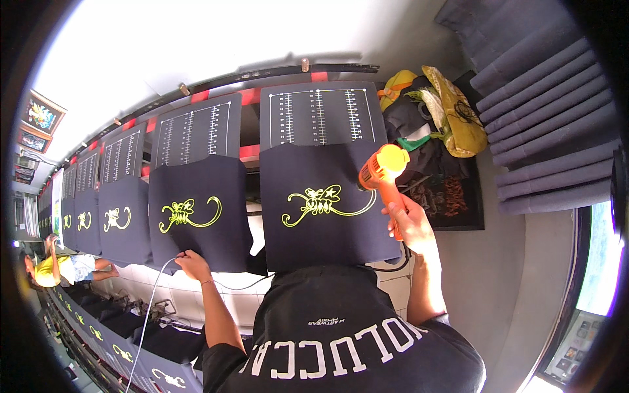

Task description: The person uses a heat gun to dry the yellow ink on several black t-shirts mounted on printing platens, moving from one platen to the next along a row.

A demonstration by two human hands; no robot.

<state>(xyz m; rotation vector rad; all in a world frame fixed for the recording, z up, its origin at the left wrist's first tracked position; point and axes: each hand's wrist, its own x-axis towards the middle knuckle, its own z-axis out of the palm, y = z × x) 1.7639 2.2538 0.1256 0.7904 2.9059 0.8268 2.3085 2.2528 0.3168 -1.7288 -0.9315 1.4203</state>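
Observation:
My right hand (411, 226) grips the handle of an orange heat gun (388, 171), its nozzle over the right part of the nearest dark T-shirt (321, 245). That shirt is stretched on a printing board (303, 118) with white ruler marks and bears a yellow-green insect-like print with curling lines (321, 202). My left hand (193, 265) is closed around a cable (152, 301) at the lower edge of a second printed dark shirt (196, 193), left of the first. A white length of cable hangs down from it.
More boards with printed shirts (118, 209) recede leftward. Behind them runs a dark rail (262, 70). Clothes and a yellow bag (455, 121) lie at the back right, beside a grey curtain (550, 118). Another person in yellow (49, 272) stands far left, near a lower row of shirts (124, 354).

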